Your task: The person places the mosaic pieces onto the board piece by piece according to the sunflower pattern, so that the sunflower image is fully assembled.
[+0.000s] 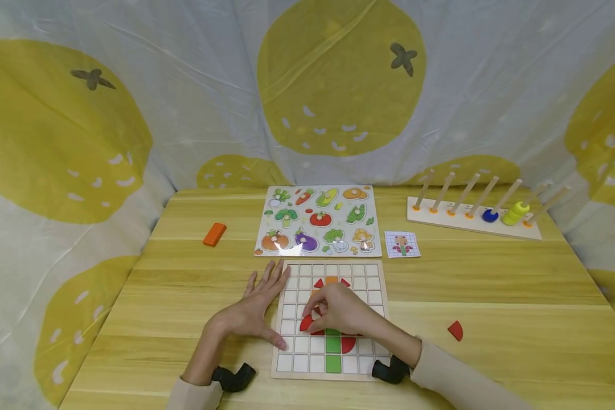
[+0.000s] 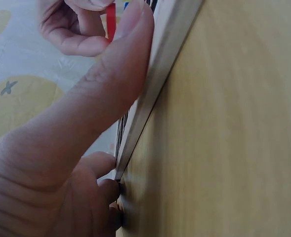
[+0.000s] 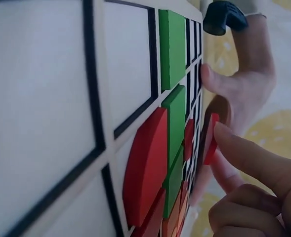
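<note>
A wooden grid board (image 1: pixel 291 363) lies on the table with colored pieces in its squares. My left hand (image 1: pixel 248 310) rests along the board's left edge, fingers spread and thumb on the lower left side. Over the middle of the board, my right hand (image 1: pixel 340 310) pinches a red quarter-circle piece (image 1: pixel 306 323) between thumb and finger. The right wrist view shows this red piece (image 3: pixel 211 140) held off the board. Below the hand are green square tiles (image 1: pixel 333 344) and a red quarter-circle (image 1: pixel 348 345); an orange tile (image 1: pixel 331 279) sits higher up. My right hand hides some central squares.
A loose red quarter-circle (image 1: pixel 456 330) lies right of the board, an orange block (image 1: pixel 214 234) far left. Behind are a vegetable puzzle (image 1: pixel 318 221), a small pattern card (image 1: pixel 402 244) and a peg stand (image 1: pixel 443 213) with blue and yellow-green rings. Patterned cloth (image 1: pixel 225 114) hangs behind the table.
</note>
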Action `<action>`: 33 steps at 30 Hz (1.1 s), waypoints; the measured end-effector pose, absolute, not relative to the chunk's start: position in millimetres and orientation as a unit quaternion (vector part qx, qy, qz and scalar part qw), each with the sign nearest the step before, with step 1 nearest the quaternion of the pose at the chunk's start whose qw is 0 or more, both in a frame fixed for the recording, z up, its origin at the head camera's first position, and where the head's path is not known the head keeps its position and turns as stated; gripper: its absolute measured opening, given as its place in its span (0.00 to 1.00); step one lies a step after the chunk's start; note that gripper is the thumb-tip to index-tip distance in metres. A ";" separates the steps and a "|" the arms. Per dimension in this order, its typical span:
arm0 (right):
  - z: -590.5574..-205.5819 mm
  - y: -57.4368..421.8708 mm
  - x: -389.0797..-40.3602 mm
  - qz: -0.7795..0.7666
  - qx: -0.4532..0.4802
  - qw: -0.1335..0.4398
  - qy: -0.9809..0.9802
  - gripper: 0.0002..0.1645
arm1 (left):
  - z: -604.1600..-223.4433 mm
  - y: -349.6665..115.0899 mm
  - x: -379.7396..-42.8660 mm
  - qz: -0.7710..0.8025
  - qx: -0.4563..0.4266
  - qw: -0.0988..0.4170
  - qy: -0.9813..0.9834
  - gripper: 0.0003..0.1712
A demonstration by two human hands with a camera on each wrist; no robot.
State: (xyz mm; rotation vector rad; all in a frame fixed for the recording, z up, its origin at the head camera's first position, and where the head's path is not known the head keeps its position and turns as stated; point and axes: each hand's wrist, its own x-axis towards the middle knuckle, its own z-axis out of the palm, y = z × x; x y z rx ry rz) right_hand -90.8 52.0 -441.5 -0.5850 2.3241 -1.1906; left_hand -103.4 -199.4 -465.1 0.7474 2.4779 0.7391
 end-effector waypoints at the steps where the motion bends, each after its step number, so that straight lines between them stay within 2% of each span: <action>1: -441.4 49.1 -91.0 -0.424 -0.210 0.231 0.850 0.09 | -465.2 -199.5 -103.2 0.269 0.271 0.223 0.897 0.88; 18: -446.8 34.2 -90.2 -0.362 -0.211 0.209 0.884 0.13 | -465.6 -200.0 -103.0 0.266 0.275 0.219 0.898 0.88; 26: -447.4 39.7 -91.8 -0.380 -0.206 0.234 0.871 0.09 | -465.9 -199.7 -103.0 0.264 0.272 0.220 0.899 0.88; 33: -447.9 41.0 -92.7 -0.395 -0.210 0.233 0.863 0.08 | -466.1 -199.6 -103.0 0.266 0.272 0.220 0.898 0.88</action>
